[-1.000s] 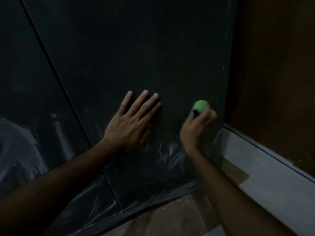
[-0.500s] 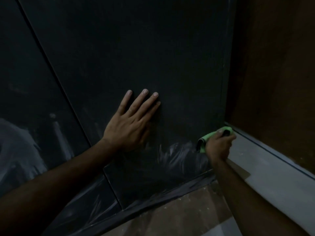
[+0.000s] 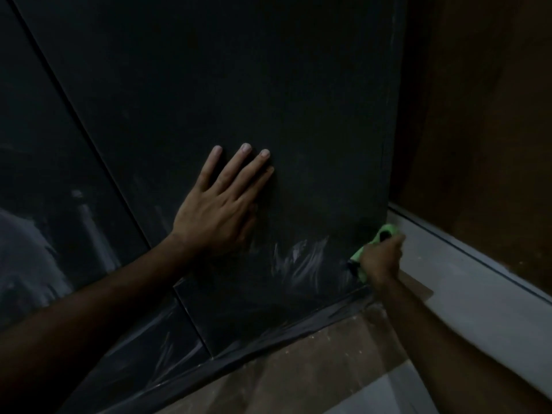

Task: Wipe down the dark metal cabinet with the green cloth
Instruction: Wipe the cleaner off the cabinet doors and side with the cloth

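The right hand grips the bunched green cloth, fingers curled round it so that only a bright fold shows above the knuckles and a strip below along the thumb side; the cloth is held against the lower right corner of the dark metal cabinet, just beside the cabinet's right edge. The left hand lies flat on the same door panel, palm down, its fingers straight and slightly fanned, pointing up and to the right, holding nothing. This single head view is dim, and it looks steeply down along the cabinet front. A thin seam runs slantwise from upper left to lower middle, dividing the panel under the hands from a second panel on the left. Pale smeared streaks show on the door between the two hands, low on the panel, and fainter streaks lie near the bottom left. The cabinet's base meets a brownish floor that looks dusty or speckled. To the right of the cabinet a pale ledge runs along the foot of a brown wall, and the right hand is close to where that ledge meets the cabinet's corner. Both forearms reach in from the bottom of the view.
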